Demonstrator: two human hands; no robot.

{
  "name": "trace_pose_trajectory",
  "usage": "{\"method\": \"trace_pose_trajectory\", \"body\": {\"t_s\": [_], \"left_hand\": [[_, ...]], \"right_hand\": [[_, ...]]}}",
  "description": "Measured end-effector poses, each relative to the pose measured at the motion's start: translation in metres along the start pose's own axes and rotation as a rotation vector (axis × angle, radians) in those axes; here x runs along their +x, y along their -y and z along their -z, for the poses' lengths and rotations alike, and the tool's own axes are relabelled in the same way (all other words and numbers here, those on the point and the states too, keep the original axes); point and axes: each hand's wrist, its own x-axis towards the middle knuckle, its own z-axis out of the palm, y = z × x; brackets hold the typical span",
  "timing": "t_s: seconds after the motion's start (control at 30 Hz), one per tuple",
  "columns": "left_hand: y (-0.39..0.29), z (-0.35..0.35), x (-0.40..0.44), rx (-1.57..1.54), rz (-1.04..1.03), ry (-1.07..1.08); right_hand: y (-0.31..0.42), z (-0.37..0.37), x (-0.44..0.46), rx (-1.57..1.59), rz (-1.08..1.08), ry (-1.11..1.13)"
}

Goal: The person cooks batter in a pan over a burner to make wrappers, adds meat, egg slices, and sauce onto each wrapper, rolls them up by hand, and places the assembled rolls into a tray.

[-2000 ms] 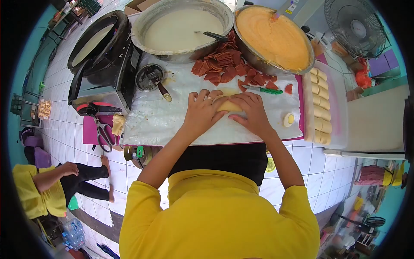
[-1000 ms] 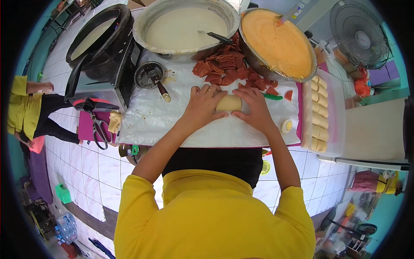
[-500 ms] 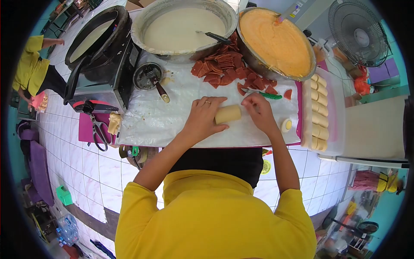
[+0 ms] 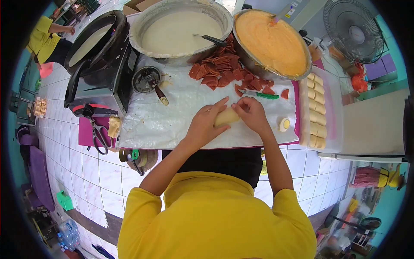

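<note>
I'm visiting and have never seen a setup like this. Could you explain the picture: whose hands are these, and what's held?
There's no machine: a person works bare-handed, filmed by one head-worn camera looking forward and down. The left hand curls around a pale roll; the right hand has its fingers at the other end. On the white sheet lie dark red slices, a green-handled knife and half an egg. Beyond are pale mixture and orange mixture; more rolls fill a box at right.

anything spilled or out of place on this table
Two small things: a yellowish smear on the white sheet just right of the small round pan, perhaps a drip, and one red slice lying apart from the pile. The visible part of the pale roll looks undamaged.
</note>
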Motion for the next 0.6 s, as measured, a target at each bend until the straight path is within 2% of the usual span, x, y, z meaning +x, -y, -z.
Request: {"method": "trace_pose_trajectory", "body": {"t_s": [0.13, 0.23, 0.33, 0.4, 0.53, 0.6], "left_hand": [[-0.004, 0.01, -0.014, 0.162, -0.086, -0.176], [0.002, 0.014, -0.033, 0.143, -0.063, -0.275], [0.005, 0.016, -0.044, 0.067, -0.03, -0.38], [0.005, 0.016, -0.044, 0.026, -0.027, -0.439], [0.003, 0.017, -0.042, 0.099, -0.046, -0.404], [0.007, 0.018, -0.043, 0.201, -0.093, -0.372]], "right_hand": [[-0.002, 0.013, -0.003, 0.12, 0.101, -0.079], [0.02, 0.02, -0.01, -0.096, 0.386, 0.016], [0.029, 0.01, -0.01, -0.213, 0.418, 0.241], [0.042, 0.006, -0.01, -0.414, 0.407, 0.319], [0.053, 0.007, -0.003, -0.634, 0.47, 0.418], [0.049, 0.008, 0.0, -0.599, 0.495, 0.482]]}}
